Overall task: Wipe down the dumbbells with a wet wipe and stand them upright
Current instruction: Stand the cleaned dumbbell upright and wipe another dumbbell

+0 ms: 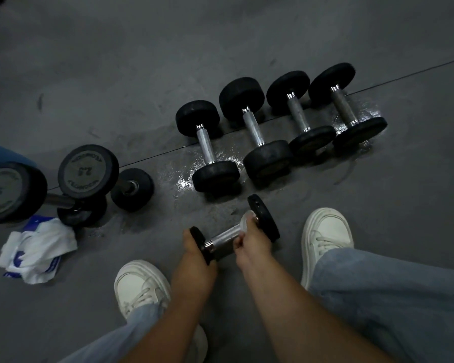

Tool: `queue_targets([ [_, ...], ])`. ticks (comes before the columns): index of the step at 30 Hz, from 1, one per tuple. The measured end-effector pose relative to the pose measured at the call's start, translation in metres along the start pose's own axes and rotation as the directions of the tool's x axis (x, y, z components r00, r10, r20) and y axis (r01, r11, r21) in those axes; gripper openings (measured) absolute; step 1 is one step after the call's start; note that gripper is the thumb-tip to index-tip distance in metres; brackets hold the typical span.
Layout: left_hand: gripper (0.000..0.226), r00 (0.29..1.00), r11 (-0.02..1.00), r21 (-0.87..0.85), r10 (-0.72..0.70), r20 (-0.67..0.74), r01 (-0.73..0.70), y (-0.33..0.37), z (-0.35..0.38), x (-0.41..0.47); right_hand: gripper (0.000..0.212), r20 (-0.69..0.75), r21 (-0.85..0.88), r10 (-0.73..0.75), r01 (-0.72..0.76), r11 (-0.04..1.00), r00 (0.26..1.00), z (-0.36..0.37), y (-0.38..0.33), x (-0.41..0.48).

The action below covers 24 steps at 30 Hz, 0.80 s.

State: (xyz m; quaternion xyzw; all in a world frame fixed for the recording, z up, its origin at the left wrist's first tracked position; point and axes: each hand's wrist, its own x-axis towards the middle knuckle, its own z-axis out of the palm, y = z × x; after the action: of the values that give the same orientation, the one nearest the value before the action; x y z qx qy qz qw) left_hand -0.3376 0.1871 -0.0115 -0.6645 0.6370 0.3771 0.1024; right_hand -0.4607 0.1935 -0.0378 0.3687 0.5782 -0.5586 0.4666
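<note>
grey floor (220, 48), dumbbell (224, 238) in right hand (249, 243)

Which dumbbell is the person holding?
The small dumbbell nearest the white shoes: the left hand grips one end, the right hand its handle. All others sit untouched on the floor.

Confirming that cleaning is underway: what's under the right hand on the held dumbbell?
A white wet wipe peeks out under the right hand, against the handle of the dumbbell near its far head. The hand covers the rest of the wipe.
</note>
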Motion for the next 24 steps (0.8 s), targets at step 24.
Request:
queue_targets([
  [24,0.078,0.999,1.0,0.007,0.029,0.037,-0.029,0.01,-0.018,0.019,0.02,0.008,0.202,0.154,-0.153,0.967,0.988,0.0,-0.014,-0.006],
])
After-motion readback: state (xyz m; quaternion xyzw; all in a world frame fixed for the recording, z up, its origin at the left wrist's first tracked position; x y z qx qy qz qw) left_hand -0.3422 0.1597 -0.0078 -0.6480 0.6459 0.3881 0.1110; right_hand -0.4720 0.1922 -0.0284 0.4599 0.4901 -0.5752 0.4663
